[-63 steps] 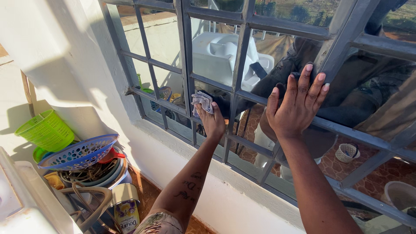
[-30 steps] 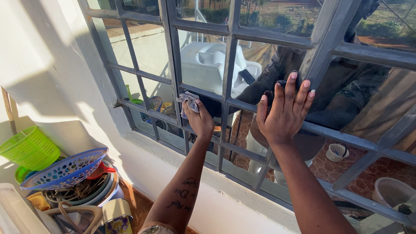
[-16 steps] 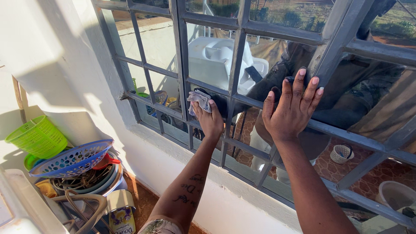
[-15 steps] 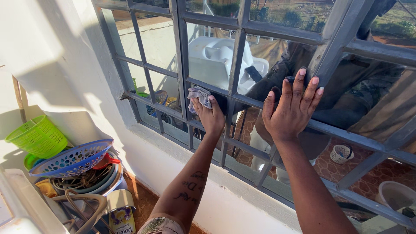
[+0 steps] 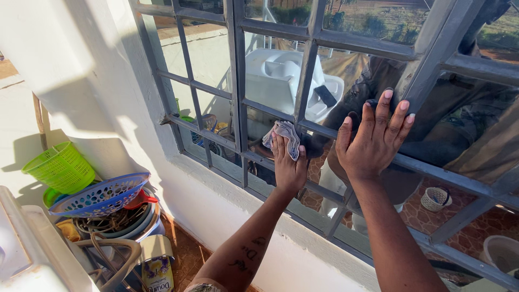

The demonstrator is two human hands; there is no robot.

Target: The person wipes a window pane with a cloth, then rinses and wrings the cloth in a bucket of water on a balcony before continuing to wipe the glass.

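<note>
My left hand (image 5: pixel 287 165) presses a crumpled grey-white cloth (image 5: pixel 283 135) against a lower pane of the grey metal-framed window (image 5: pixel 236 81). The cloth sits just under a horizontal bar, beside a vertical one. My right hand (image 5: pixel 373 141) lies flat on the glass further right, fingers spread over a horizontal bar. The panes reflect me and a white plastic object.
A white sill and wall (image 5: pixel 227 208) run below the window. At the lower left stand a green basket (image 5: pixel 60 166), a blue perforated basket (image 5: pixel 100 193) over stacked bowls, a tin can (image 5: pixel 157 265) and a white appliance edge (image 5: pixel 21 243).
My left hand has slid the cloth to the right and slightly down along the pane, closer to my right hand. My right hand stays flat on the glass.
</note>
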